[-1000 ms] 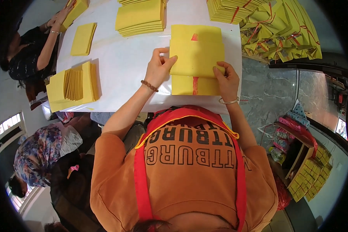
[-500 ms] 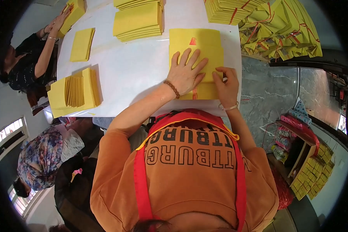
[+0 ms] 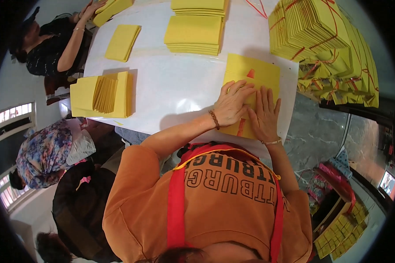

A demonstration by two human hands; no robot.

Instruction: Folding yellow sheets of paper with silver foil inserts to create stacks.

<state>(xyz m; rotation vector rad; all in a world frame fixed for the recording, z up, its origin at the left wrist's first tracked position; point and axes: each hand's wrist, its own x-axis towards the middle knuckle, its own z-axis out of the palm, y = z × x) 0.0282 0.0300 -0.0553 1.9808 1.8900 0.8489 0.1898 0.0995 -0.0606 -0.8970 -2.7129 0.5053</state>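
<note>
A folded piece of yellow paper (image 3: 261, 65) with red marks lies at the right part of the white table, close to its near edge. My left hand (image 3: 233, 105), with a brown bead bracelet at the wrist, rests on the middle of it, fingers stretched out. Beside it my right hand (image 3: 264, 114), wearing a pale bangle, presses flat on the paper's right side with fingers extended upward. The two hands are close together, the right thumb near the left one. They cover the paper's middle; whether more sheets lie beneath cannot be told.
Yellow paper stacks stand on the white table (image 3: 162, 83): a fanned one (image 3: 114, 94) at left, a flat one (image 3: 123, 42) and a thicker pile (image 3: 192, 35) farther back. Red-tied bundles (image 3: 309, 30) fill the far right. A co-worker's arm (image 3: 72, 48) handles paper at far left.
My right hand has gone from bent fingers at the paper's right edge to lying flat on it. My left hand's fingers are less spread. The whole view has shifted.
</note>
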